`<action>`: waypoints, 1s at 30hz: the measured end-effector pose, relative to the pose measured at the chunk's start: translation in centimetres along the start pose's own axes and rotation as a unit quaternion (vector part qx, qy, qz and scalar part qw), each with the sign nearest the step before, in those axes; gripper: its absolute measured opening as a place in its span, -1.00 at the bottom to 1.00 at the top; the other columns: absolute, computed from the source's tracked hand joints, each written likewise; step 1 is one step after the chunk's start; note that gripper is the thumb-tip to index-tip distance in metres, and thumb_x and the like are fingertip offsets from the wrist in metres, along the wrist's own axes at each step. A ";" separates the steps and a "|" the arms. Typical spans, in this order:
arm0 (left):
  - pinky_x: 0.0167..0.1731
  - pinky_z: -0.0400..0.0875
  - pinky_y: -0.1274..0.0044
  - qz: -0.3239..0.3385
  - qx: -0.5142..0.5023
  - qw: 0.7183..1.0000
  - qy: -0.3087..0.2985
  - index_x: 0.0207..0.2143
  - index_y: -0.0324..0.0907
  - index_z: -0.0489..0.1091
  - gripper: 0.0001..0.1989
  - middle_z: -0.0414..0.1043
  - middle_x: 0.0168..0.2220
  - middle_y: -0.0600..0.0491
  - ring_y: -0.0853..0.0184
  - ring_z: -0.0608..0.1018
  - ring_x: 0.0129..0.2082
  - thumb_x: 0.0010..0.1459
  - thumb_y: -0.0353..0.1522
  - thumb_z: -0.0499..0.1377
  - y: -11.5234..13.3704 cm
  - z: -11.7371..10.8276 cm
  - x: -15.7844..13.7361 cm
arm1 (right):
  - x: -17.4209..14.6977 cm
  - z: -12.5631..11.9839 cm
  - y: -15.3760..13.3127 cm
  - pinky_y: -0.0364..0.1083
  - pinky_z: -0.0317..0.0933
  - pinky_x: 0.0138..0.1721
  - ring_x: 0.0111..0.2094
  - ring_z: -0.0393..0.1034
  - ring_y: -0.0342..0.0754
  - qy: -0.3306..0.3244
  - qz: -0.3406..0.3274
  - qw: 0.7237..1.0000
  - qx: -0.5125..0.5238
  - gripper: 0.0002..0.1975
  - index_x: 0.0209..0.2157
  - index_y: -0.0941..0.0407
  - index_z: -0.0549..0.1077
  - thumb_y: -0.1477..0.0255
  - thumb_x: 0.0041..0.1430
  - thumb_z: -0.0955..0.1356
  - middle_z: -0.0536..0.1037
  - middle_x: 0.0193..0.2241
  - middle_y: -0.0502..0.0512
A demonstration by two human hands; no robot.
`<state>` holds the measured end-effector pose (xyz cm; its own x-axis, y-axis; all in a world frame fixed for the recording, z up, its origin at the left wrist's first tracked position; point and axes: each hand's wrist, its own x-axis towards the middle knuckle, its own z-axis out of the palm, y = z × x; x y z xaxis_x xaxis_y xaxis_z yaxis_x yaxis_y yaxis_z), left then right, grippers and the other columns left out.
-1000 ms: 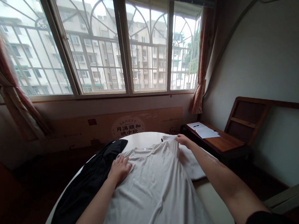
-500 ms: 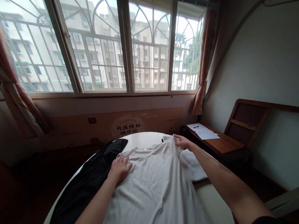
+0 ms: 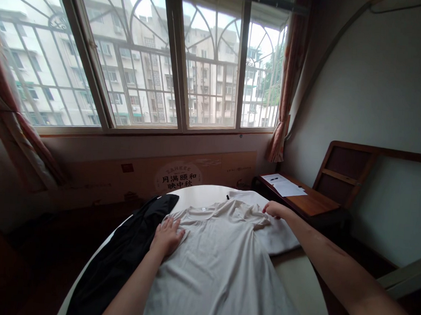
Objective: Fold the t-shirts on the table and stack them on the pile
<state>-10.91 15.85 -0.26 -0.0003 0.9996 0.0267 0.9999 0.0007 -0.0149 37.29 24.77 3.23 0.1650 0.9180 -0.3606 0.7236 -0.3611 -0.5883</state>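
Observation:
A light grey T-shirt [image 3: 212,256] lies spread over a round white table, its neckline toward the window. My left hand [image 3: 167,235] rests flat on its left shoulder, fingers spread. At the right sleeve, my right hand [image 3: 277,210] has its fingers pinched together on the sleeve's edge; the fingertips are small in view. Under and beyond that sleeve is a folded white cloth [image 3: 279,236]. A black garment [image 3: 120,256] lies along the left side, next to my left forearm.
The white table [image 3: 187,192] has a curved rim. A small black object [image 3: 227,197] lies by the white cloth. To the right, a wooden bench [image 3: 314,203] bears papers [image 3: 286,186] and a pen. Behind stand a printed panel [image 3: 139,172] and barred windows.
My right hand has moved right and slightly toward me, and the raised sleeve has come down, spread outward. More of the white cloth shows. My left hand stays on the shoulder.

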 end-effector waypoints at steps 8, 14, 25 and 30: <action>0.36 -0.05 0.17 0.001 0.009 1.000 0.009 0.41 -0.18 0.10 -0.33 -0.03 0.45 -0.17 0.07 0.03 0.45 0.35 -0.10 -0.11 0.2 -0.3 -0.2 | 2.5 1.5 -1.9 -0.11 0.42 -0.28 -0.34 0.43 -0.17 0.080 -0.031 0.996 -0.004 -0.59 0.13 0.18 0.36 0.23 0.38 0.33 0.51 -0.21 0.08; 0.36 -0.04 0.18 0.003 0.010 1.000 0.015 0.41 -0.17 0.11 -0.34 -0.01 0.45 -0.16 0.09 0.05 0.45 0.35 -0.10 -0.11 0.0 0.0 -0.3 | 2.8 3.2 -3.0 -0.15 0.41 -0.30 -0.35 0.43 -0.19 0.086 -0.042 0.994 0.059 -0.67 0.02 0.21 0.41 0.28 0.36 0.36 0.51 -0.25 0.06; 0.36 -0.03 0.19 -0.002 -0.002 1.000 0.019 0.40 -0.16 0.15 -0.35 0.02 0.44 -0.15 0.08 0.06 0.44 0.34 -0.10 -0.10 0.0 0.0 -0.3 | 1.8 2.6 -1.8 -0.15 0.37 -0.26 -0.29 0.42 -0.16 0.152 -0.081 0.972 0.159 -0.62 0.10 0.20 0.37 0.30 0.34 0.35 0.50 -0.16 0.12; 0.36 -0.04 0.20 0.000 -0.001 1.000 0.022 0.39 -0.15 0.15 -0.36 0.02 0.44 -0.14 0.09 0.07 0.44 0.35 -0.11 -0.09 -0.1 0.1 -0.3 | 1.4 2.5 -0.8 -0.17 0.35 -0.17 -0.11 0.47 -0.05 0.170 -0.089 0.970 0.151 -0.29 0.34 0.14 0.15 0.50 0.17 0.35 0.48 -0.01 0.24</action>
<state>-10.98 15.54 -0.32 -0.0007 0.9975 0.0707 0.9999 0.0016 -0.0123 35.24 25.99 1.41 0.3052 0.9523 -0.0045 0.5400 -0.1770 -0.8228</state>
